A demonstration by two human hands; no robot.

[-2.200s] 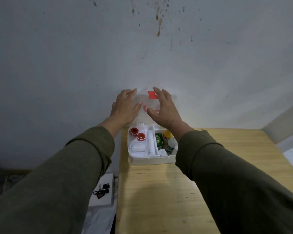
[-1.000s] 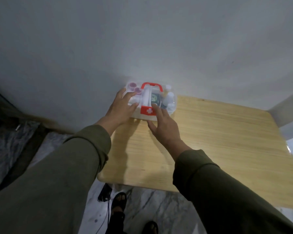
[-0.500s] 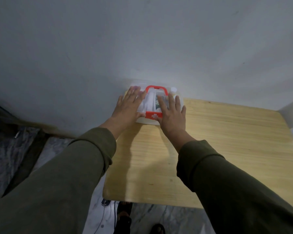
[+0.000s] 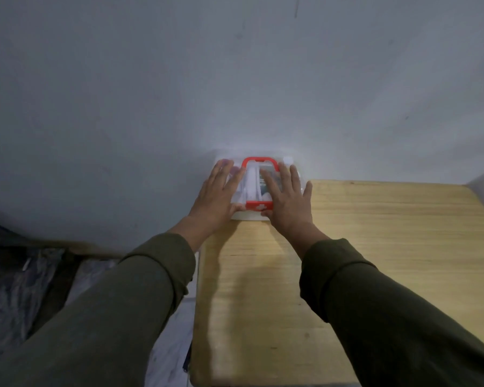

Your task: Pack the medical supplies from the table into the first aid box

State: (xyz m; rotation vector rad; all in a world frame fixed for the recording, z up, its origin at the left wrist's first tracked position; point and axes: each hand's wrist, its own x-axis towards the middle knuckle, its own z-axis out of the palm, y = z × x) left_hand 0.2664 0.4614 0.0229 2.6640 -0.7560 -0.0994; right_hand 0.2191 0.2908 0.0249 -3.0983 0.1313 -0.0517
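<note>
The first aid box sits at the far left corner of the wooden table, against the wall. Its clear lid is down, with a red handle on top and a red latch with a white cross at the front. Supplies show blurred through the lid. My left hand lies flat on the lid's left side, fingers spread. My right hand lies flat on the lid's right side, fingers spread. Neither hand grips anything.
A grey wall rises right behind the box. The table's left edge drops to a floor with dark crumpled sheeting. My two green sleeves fill the lower part of the view.
The lid stood open 2.2 s ago and is down now. Both hands went from its raised edge to resting flat on top. The right hand left the latch and spread over the lid.
</note>
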